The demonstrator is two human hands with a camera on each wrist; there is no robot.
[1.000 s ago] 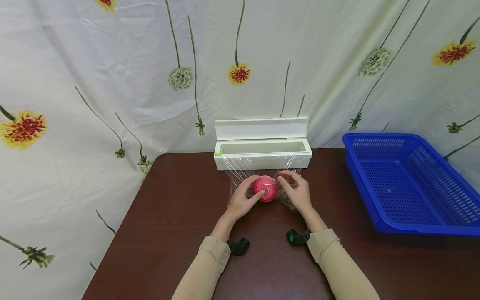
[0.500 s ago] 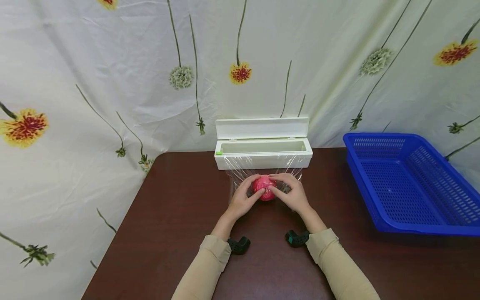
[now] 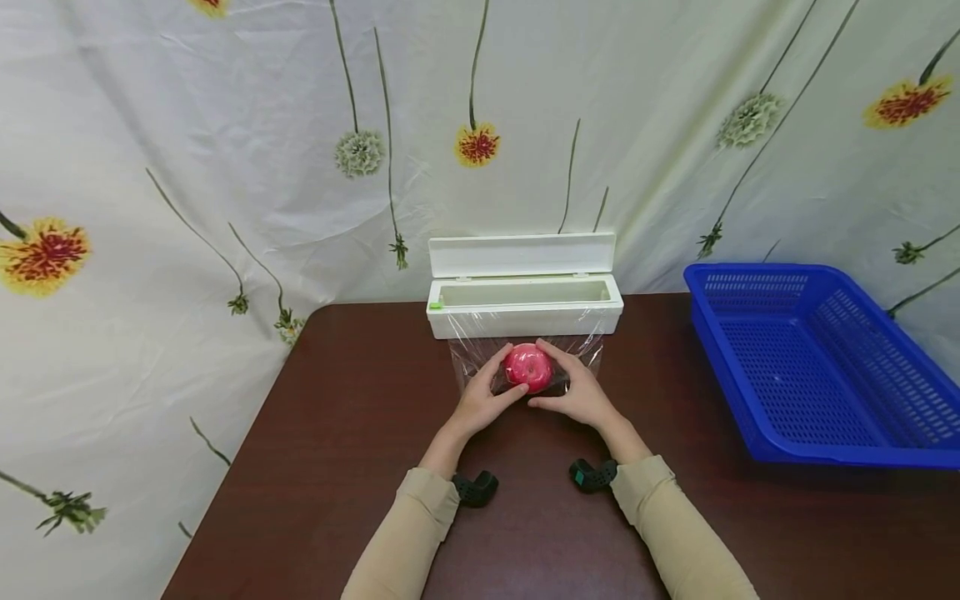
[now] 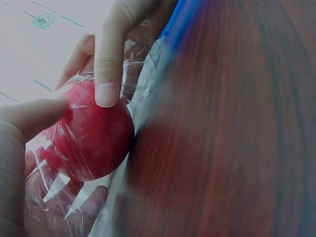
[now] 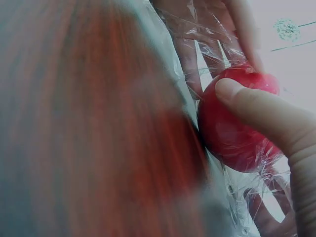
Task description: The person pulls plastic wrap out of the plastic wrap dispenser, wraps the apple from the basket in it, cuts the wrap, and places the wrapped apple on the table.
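A red apple lies on the table under clear cling film, which runs back to the white cling film box. My left hand holds the apple from its left side, thumb at the front and fingers behind. On the other side, my right hand curls round the apple. In the left wrist view, film stretches smoothly over part of the apple and wrinkles beside it. The right wrist view has my right thumb against the apple, with fingers visible through the film.
The film box's lid stands raised against the flowered curtain. A blue plastic basket is on the right of the dark wooden table. Black wrist straps show on both forearms.
My right hand has come in from the apple's right side, off the loose film, to hold the apple. The apple has turned and shifted slightly toward the box; its dimple now faces up.
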